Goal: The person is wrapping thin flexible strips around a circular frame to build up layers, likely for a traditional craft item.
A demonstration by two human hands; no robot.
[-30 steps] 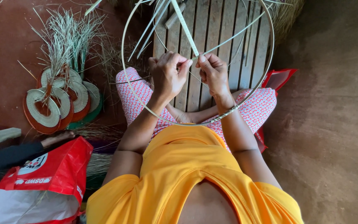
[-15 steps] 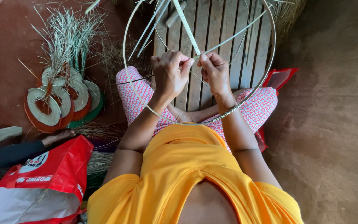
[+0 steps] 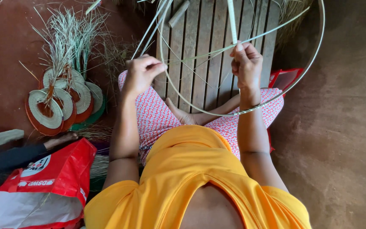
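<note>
Pale green strips are running between your hands: your right hand (image 3: 245, 63) is pinching closed on a flat upright strip (image 3: 232, 19), while your left hand (image 3: 142, 74) is curling shut on thin strands (image 3: 149, 32). Both are working inside a large hoop (image 3: 306, 70) over wooden slats (image 3: 200, 55). Woven discs (image 3: 47, 110) are lying well left of your left hand.

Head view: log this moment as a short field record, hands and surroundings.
left hand: closed on thin pale strips beside the hoop's left side
right hand: pinching a flat pale strip that runs upward
hoop: large thin ring over the lap
under hoop: wooden slat board
to the left: woven discs with loose fibre ends
lower left: red bag; another person's hand
</note>
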